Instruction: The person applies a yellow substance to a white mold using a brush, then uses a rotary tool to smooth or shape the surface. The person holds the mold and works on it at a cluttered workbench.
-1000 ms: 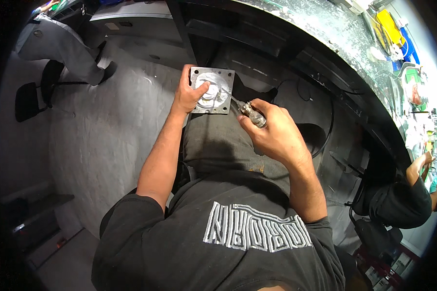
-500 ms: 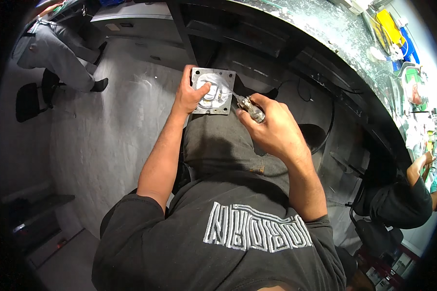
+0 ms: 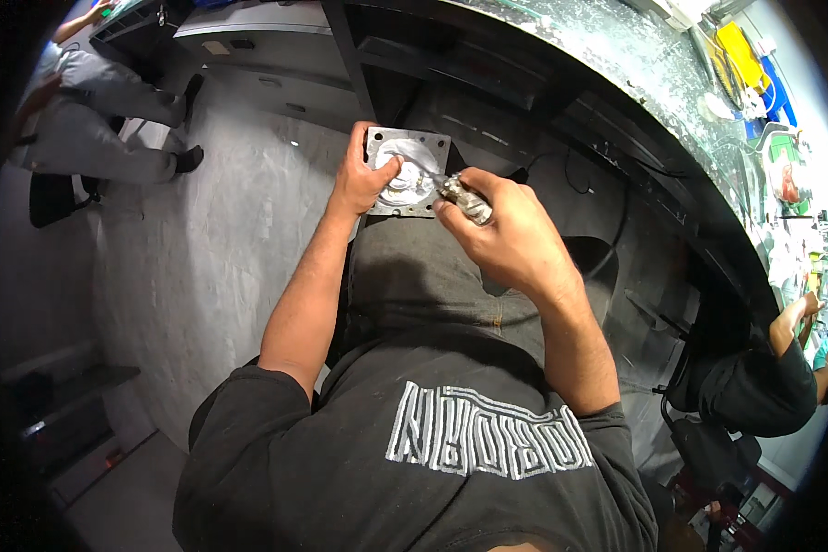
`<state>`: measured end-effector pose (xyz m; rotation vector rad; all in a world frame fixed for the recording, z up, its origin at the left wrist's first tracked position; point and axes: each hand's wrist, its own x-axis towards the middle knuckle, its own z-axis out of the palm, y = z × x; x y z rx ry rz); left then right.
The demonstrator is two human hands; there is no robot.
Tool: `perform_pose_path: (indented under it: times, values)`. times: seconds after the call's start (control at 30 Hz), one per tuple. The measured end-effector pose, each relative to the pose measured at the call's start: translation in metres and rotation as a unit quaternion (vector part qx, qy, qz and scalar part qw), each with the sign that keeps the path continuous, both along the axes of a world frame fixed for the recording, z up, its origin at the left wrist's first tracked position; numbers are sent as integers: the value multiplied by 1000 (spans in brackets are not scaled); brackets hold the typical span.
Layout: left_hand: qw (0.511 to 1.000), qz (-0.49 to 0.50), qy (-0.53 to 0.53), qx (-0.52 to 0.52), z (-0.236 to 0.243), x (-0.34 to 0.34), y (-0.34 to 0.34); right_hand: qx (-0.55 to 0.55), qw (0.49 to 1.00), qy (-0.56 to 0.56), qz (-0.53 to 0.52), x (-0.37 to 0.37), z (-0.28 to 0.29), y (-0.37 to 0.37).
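Right hand [image 3: 511, 241] fist-tight on tool [image 3: 462, 199], tip up-left toward plate [image 3: 407, 172] (left hand [image 3: 361, 181] clasps edge).

The left hand [image 3: 359, 182] grips a square metal plate [image 3: 408, 171]; the right hand [image 3: 506, 235] holds a tool [image 3: 463, 198] against it.

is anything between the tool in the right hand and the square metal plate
Nothing visible: the tool in the right hand reaches straight onto the metal plate, which the left hand grips at its left edge.

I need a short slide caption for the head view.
Left hand steadies a square metal plate on the lap; right hand holds a tool.
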<state>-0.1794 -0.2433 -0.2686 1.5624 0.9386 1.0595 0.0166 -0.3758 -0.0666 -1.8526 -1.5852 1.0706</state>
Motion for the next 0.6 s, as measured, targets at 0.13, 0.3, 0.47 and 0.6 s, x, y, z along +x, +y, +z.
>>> perform_pose_path:
  times: [0.13, 0.3, 0.47, 0.6]
  values:
    - [999, 10, 44, 27, 2, 2, 1, 36, 999, -3, -16, -6, -7, 1]
    - [999, -21, -13, -27, -5, -2, 3, 97, 994, -50, -25, -5, -13, -6]
    - [968, -99, -113, -202, 17, -12, -8, 15, 1000, -11, -20, 11, -6, -27]
    - [946, -175, -101, -255, 14, -29, 2, -36, 999, -7, 5, 11, -9, -40]
